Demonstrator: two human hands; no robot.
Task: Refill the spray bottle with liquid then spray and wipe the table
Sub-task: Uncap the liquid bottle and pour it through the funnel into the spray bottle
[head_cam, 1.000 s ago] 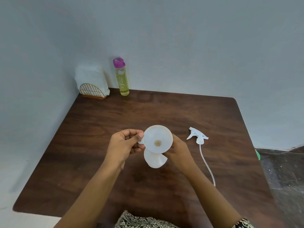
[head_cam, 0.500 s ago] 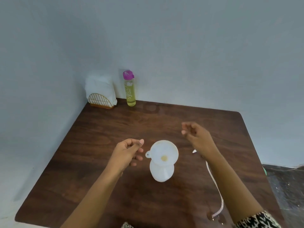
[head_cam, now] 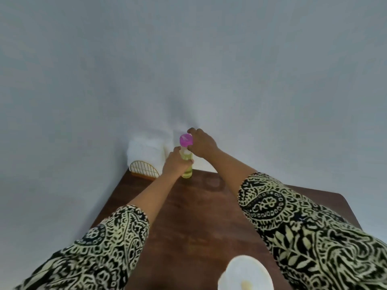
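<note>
A yellow liquid bottle [head_cam: 187, 171] with a pink cap [head_cam: 185, 140] stands at the far left corner of the brown table [head_cam: 196, 216]. My left hand [head_cam: 175, 163] is wrapped around the bottle's body. My right hand [head_cam: 201, 143] has its fingers on the pink cap. At the bottom edge, a white funnel [head_cam: 245, 274] sits on the white spray bottle, whose body is hidden beneath it. The spray head is out of view.
A wire holder with white napkins [head_cam: 145, 156] stands just left of the yellow bottle against the grey wall. A faint ring mark [head_cam: 214, 183] shows on the table near the bottle. My patterned sleeves [head_cam: 303, 222] cover much of the table.
Both hands left the funnel and spray bottle and reached forward to the yellow bottle. The view has tilted up and moved closer to the far corner.
</note>
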